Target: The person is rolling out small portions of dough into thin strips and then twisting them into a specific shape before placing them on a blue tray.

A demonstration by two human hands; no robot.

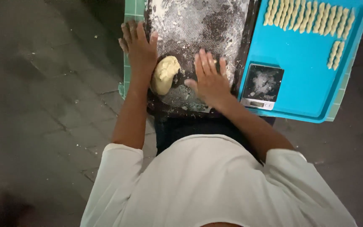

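A pale yellow lump of dough (165,74) lies near the front edge of a dark, flour-dusted board (198,25). My left hand (138,47) rests flat on the board's left side, fingers spread, its wrist touching the lump. My right hand (209,78) is pressed flat on the board just right of the lump, fingers together and pointing away from me. A small bit of dough shows at its fingertips; whether more lies under the palm is hidden.
A blue tray (307,80) sits to the right, with several twisted dough sticks (307,17) in rows along its far edge and a small floured digital scale (261,86) at its near left corner. A green mat (131,10) lies beneath. Dark paving surrounds everything.
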